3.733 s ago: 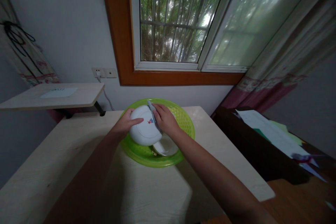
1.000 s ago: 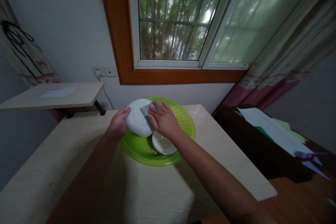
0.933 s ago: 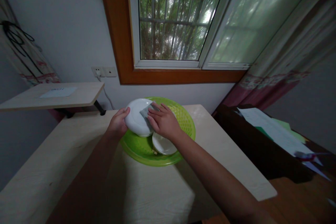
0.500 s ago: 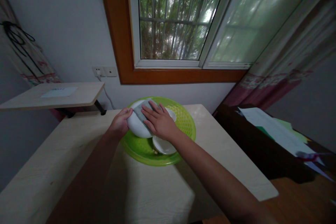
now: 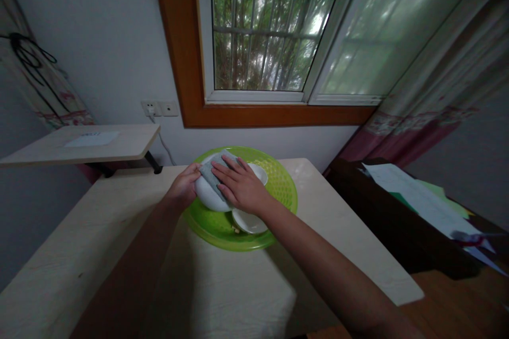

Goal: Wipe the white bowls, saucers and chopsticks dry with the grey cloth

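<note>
A white bowl (image 5: pixel 209 197) is tilted with its rounded outside facing up, over the green plastic basket (image 5: pixel 222 241). My left hand (image 5: pixel 185 186) grips its left edge, thumb on top, closed on it. My right hand (image 5: pixel 243 183) holds a grey cloth (image 5: pixel 213 173) against the bowl, its fingers stretched flat across the cloth. Part of the cloth lies under the palm and fingers. A second white bowl (image 5: pixel 249 222) sits in the basket below my right wrist. Another white dish (image 5: pixel 260 173) shows partly behind my right hand.
The basket stands on a pale wooden table (image 5: pixel 234 286). A small raised shelf (image 5: pixel 131 143) with a paper label (image 5: pixel 92 139) is at the left. Behind are a wall socket (image 5: pixel 159 109) with a cable and a barred window. Papers (image 5: pixel 417 196) lie on dark furniture at the right.
The bowl's printed mark, visible at first, is out of sight now. My right hand has flattened and slid the cloth leftward across the bowl. My left hand keeps its grip.
</note>
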Demonstrator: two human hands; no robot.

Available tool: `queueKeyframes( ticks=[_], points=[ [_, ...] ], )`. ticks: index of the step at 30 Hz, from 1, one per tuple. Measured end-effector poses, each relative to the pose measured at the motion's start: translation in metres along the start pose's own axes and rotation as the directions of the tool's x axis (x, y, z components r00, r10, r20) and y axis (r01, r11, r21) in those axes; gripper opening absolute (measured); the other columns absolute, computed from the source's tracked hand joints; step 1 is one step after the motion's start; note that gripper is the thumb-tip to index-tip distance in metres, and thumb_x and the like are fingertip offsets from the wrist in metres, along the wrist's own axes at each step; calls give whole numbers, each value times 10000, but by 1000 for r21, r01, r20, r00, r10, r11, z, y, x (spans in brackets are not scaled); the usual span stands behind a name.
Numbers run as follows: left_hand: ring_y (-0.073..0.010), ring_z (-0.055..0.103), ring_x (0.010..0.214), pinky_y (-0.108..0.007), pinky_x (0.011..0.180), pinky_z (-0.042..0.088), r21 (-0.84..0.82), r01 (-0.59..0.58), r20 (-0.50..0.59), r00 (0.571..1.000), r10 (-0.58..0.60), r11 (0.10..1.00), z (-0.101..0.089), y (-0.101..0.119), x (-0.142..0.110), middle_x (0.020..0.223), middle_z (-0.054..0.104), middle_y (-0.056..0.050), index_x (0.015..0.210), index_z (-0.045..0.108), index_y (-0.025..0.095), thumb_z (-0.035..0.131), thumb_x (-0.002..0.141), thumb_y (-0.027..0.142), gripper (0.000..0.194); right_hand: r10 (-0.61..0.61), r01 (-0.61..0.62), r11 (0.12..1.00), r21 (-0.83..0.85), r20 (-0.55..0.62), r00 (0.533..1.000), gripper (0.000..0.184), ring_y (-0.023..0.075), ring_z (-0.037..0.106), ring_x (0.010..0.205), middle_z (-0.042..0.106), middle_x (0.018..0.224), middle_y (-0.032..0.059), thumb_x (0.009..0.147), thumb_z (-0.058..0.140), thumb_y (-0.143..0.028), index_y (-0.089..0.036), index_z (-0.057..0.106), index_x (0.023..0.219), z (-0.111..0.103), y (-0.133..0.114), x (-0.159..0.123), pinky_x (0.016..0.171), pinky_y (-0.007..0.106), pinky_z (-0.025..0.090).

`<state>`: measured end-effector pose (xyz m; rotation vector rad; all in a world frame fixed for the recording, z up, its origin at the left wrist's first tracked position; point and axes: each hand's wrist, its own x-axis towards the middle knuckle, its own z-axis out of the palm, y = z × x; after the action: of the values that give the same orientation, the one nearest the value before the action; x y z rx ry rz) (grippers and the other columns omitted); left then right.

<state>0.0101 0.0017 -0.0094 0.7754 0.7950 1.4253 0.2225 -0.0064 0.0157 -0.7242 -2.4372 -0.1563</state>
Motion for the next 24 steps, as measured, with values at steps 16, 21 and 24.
queueKeyframes(
  ticks=[16,21,24],
  points=[
    [-181,643,743,-309,744,520,-41,-39,-52,998,36,998,1,4,1,789,670,-44,869,636,133,765,757,228,195,-81,84,992,94,-35,996,362,247,633,1150,649,1389,59,1027,469,-340,-226,705,1278,-1,-1,-2,1025,447,511],
    [-141,600,653,-283,687,506,-42,-47,-32,998,46,998,1,1,2,761,649,-26,845,618,135,760,765,212,179,-42,41,998,56,4,999,405,249,538,1314,516,1526,63,1039,451,-389,-243,618,1377,-2,-3,-1,1117,448,445],
    [-187,659,773,-321,781,529,-36,-64,-66,996,62,997,1,0,3,803,676,-50,862,634,138,757,770,227,177,63,-63,998,0,-22,998,417,276,540,1290,570,1445,111,1032,469,-389,-222,613,1385,-1,-1,1,1105,467,446]
  ],
)
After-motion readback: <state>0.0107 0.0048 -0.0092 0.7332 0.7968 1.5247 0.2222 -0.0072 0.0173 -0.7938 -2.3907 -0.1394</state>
